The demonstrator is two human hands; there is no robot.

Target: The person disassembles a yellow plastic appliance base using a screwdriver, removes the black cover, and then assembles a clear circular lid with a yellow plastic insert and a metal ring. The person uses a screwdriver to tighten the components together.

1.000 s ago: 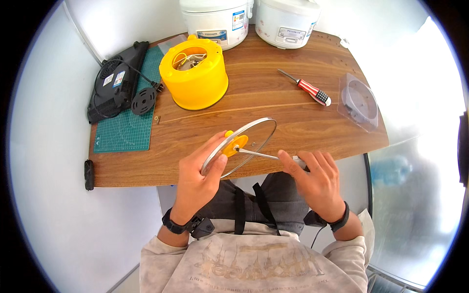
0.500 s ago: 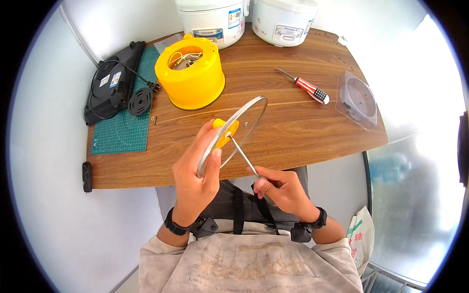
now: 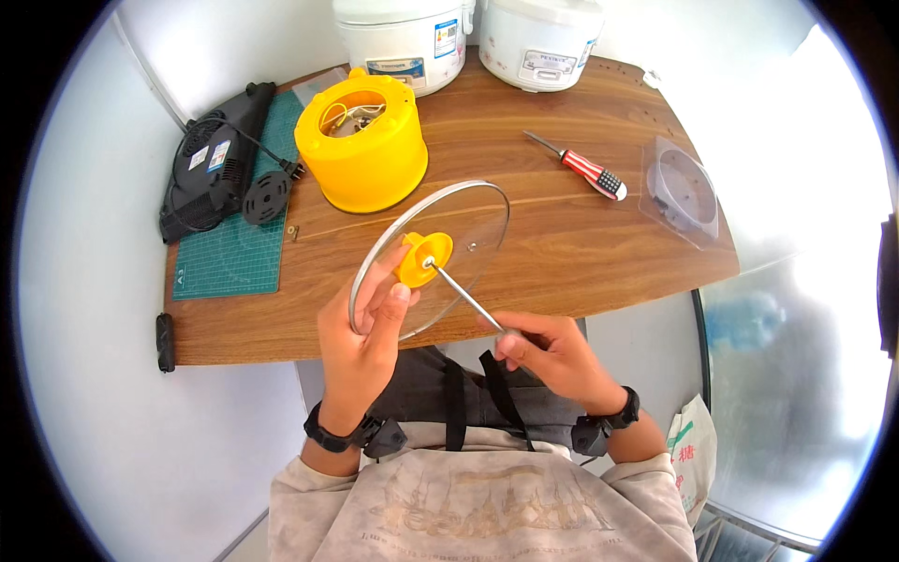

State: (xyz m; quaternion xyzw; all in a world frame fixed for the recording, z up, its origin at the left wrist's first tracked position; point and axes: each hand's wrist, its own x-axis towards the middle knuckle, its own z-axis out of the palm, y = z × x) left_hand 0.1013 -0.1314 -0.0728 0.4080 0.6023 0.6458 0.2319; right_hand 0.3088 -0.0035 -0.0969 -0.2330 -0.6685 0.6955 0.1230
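My left hand (image 3: 361,323) grips a round glass lid (image 3: 375,251) with a metal rim, its fingers behind the glass and its thumb in front. The lid is held tilted above the table's near edge. A yellow knob (image 3: 415,261) shows at the lid's centre, by my left fingertips. My right hand (image 3: 543,351) is closed round a screwdriver (image 3: 468,299), whose handle is mostly hidden in the fingers. Its thin metal shaft reaches up and left, and the tip meets the screw at the knob's middle.
On the wooden table (image 3: 524,225) stand a yellow round housing (image 3: 365,169) with wires inside and two white rice cookers (image 3: 412,47). A black appliance (image 3: 211,173) with a cord lies on a green cutting mat (image 3: 229,258). Rightward are another screwdriver (image 3: 595,175) and a clear plastic piece (image 3: 684,192).
The lid has turned so more of its face shows, and it has shifted slightly left. My right hand has moved a little right with the screwdriver, whose tip stays at the knob.
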